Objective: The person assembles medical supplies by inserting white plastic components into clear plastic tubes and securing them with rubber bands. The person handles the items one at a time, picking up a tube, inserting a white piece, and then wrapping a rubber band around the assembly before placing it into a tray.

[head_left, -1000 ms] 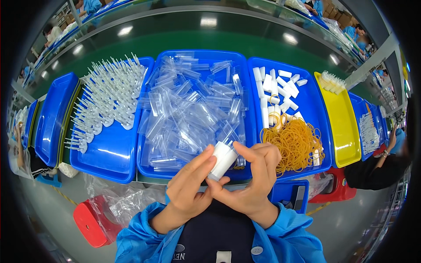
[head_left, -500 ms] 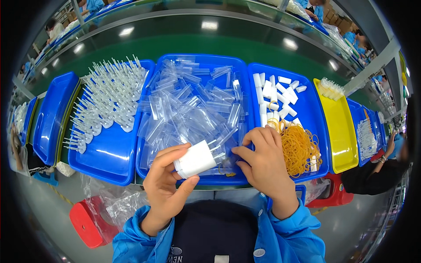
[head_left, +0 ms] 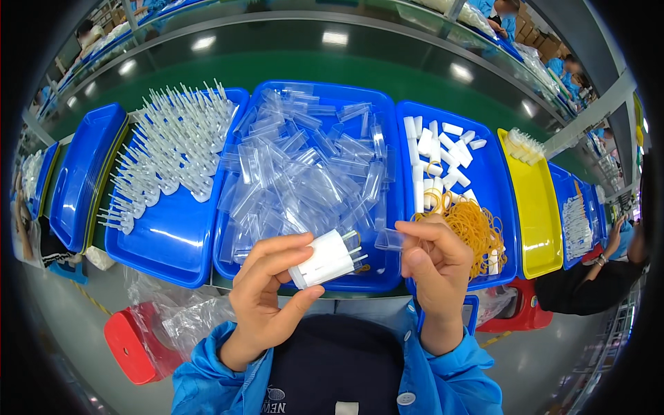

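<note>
My left hand is closed around a bundle of white tubes, tilted over the near edge of the middle tray. Thin pale sticks jut from the bundle's right end, and a clear rim shows at its left end. To the right, my right hand pinches a short clear plastic sleeve between thumb and fingers. A small gap separates the sleeve from the stick ends. Beneath both hands lies a heap of similar clear sleeves in a blue tray.
Left, a blue tray carries many white stemmed parts. On the right, another blue tray holds white tubes and orange rubber bands. Beyond it are a yellow tray and a person's arm. Red stools flank me.
My right hand has turned over and shifted right, and a clear sleeve now shows in its fingers. My left hand has moved slightly right, rotating the white bundle a little.
</note>
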